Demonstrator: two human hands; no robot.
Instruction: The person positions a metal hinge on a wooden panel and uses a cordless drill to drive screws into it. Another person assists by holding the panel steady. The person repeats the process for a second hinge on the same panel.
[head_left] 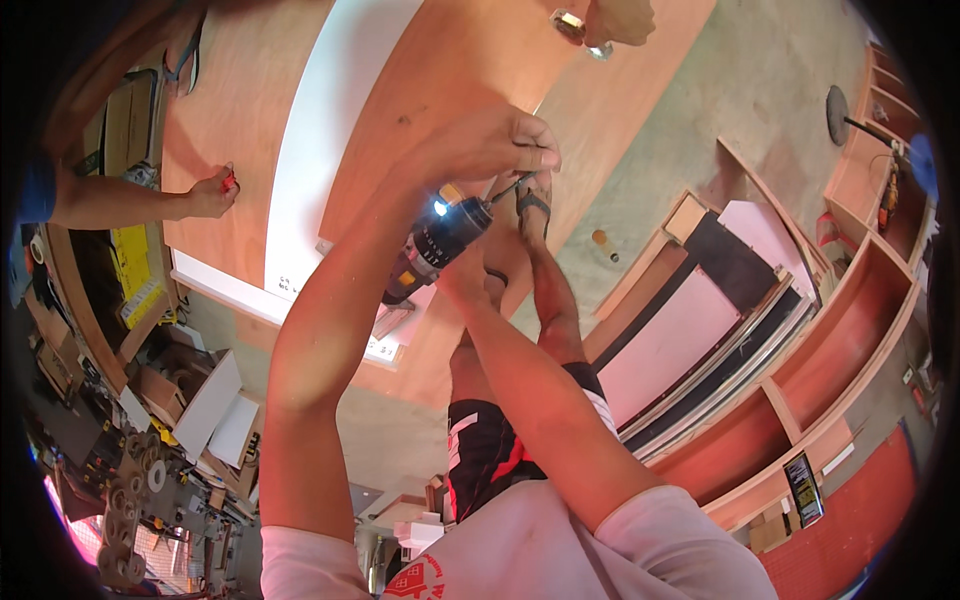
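The fingers of the left hand [512,142] are being brought together at the far end of a thin drill bit [511,189]; whether they are clamped on it cannot be told. The black drill [440,245], its light lit, is being gripped by the right hand [462,274], whose fingers are mostly being hidden. The drill is being held above a plywood sheet [450,65], near a sandalled foot [534,207]. Beyond the left forearm, a white strip [335,85] is being shown, and a small red thing [229,181] is being held in a co-worker's hand [207,197].
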